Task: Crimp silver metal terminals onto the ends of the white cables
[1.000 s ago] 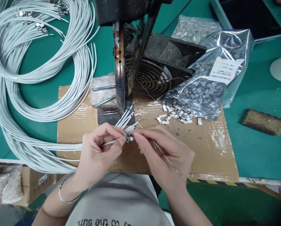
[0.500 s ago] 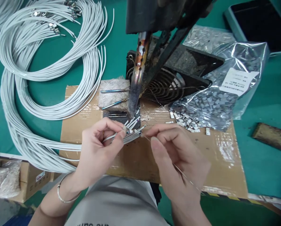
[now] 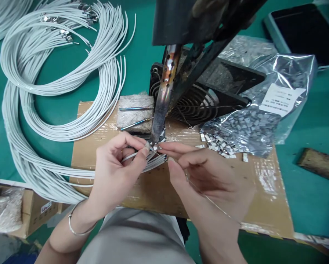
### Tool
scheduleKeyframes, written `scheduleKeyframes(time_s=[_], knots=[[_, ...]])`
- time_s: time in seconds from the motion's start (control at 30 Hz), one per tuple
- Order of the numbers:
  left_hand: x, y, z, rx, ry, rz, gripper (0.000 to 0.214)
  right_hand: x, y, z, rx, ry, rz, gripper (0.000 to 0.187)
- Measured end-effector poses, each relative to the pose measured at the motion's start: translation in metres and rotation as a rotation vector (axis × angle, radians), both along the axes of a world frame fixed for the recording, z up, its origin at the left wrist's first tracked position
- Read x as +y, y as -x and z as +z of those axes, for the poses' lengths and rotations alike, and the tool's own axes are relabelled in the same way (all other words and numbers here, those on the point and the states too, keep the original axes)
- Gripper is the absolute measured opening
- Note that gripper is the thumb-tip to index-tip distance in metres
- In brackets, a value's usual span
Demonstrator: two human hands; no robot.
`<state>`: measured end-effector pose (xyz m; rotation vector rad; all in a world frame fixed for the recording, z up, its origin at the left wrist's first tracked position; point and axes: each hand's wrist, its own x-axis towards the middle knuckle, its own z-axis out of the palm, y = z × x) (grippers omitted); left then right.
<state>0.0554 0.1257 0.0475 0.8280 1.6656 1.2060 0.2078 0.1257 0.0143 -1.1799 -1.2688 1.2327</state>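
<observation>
My left hand [image 3: 116,174] pinches a white wire [image 3: 130,156] between thumb and forefinger, close under the tip of a fixed soldering iron [image 3: 161,110]. A small metal terminal [image 3: 155,148] shows at the iron's tip, between my two hands; whether it is joined to the wire I cannot tell. In my right hand [image 3: 208,179] is a thin strand of solder wire [image 3: 216,206], which crosses the palm and reaches toward the tip. The right forefinger is stretched out beside the terminal. More white wire ends [image 3: 156,163] lie just below the fingertips.
Coiled bundles of white wires [image 3: 26,88] fill the left side. Behind the iron stands a black fan [image 3: 192,104]. Loose metal terminals [image 3: 218,143] spill from a clear bag [image 3: 296,91] on the cardboard [image 3: 263,198]. A dark-screened device [image 3: 310,31] lies top right, above a worn block [image 3: 320,164].
My right hand has moved left and slightly up, bringing its forefinger and the solder wire to the iron's tip. My left hand keeps its pinch on the white wire. The view has shifted slightly.
</observation>
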Motion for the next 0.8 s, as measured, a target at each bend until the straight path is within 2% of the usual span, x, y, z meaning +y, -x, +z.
scheduleKeyframes(time_s=[0.23, 0.8], knots=[[0.0035, 0.0003, 0.0001, -0.037, 0.0, 0.004, 0.016, 0.0046, 0.0007, 0.0042, 0.04, 0.014, -0.011, 0.023], [0.004, 0.0017, 0.0029, 0.015, -0.03, 0.02, 0.015, 0.0064, 0.0026, 0.0073, 0.043, -0.015, -0.017, 0.024]])
